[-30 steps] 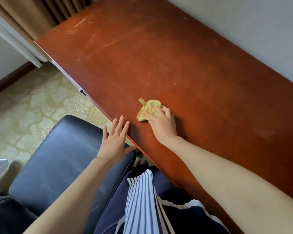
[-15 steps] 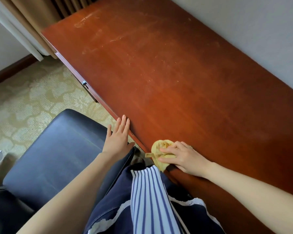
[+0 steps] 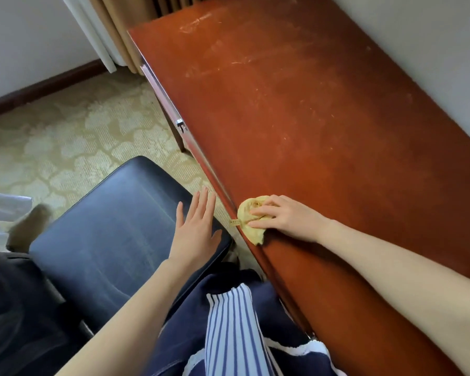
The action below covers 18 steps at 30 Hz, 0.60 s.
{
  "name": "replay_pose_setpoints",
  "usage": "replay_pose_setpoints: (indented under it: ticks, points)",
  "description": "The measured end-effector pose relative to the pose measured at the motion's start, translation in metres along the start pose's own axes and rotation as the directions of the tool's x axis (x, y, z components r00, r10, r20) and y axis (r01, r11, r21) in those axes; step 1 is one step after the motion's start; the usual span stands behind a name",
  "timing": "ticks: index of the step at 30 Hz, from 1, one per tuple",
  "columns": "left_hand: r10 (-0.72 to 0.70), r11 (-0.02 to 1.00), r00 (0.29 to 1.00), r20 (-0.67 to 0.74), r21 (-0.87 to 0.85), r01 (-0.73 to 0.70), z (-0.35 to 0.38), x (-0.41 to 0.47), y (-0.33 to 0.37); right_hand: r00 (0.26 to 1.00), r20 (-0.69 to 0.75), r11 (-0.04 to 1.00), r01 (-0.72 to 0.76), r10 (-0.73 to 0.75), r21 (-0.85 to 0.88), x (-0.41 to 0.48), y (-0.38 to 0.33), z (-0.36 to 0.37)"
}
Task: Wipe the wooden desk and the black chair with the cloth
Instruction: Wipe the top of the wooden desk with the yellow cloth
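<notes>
Head view: right hand point(image 3: 285, 218), gripping the bunched cloth point(image 3: 251, 222), has swept back to the near edge of the counter point(image 3: 323, 131) — the chair point(image 3: 114, 226) looks unwiped under the flat, empty left hand point(image 3: 194, 229).

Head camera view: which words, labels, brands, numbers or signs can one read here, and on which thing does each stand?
No text can be read here.
Small tag on the crumpled yellow cloth: it bears tiny marks, too small and blurred to read.
Reddish-brown wooden desk and black padded chair: no words or labels show.
</notes>
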<state>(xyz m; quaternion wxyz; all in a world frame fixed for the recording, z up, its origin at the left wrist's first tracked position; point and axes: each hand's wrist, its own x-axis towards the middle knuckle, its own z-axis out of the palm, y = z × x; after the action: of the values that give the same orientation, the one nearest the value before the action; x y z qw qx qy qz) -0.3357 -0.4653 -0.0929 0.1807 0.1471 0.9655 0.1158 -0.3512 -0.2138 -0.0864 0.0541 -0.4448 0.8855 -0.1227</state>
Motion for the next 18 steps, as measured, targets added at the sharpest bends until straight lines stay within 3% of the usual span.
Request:
replay_pose_setpoints:
  ticks: [5,10,18]
  points:
    - [-0.063,0.998,0.998,-0.005,-0.011,0.063,-0.005,-0.010,-0.010,0.978,0.018,0.977,-0.207,0.206,0.053,0.066,0.014,0.000]
    - [-0.073,0.997,0.997,-0.026,-0.029,0.072,-0.011,-0.010,-0.015,0.894,0.013,0.888,-0.445,0.447,0.117,0.109,0.017,0.001]
    - [-0.074,0.983,0.997,-0.012,-0.172,0.071,-0.020,0.021,0.001,0.854,0.072,0.833,-0.519,0.516,0.192,0.072,-0.004,0.005]
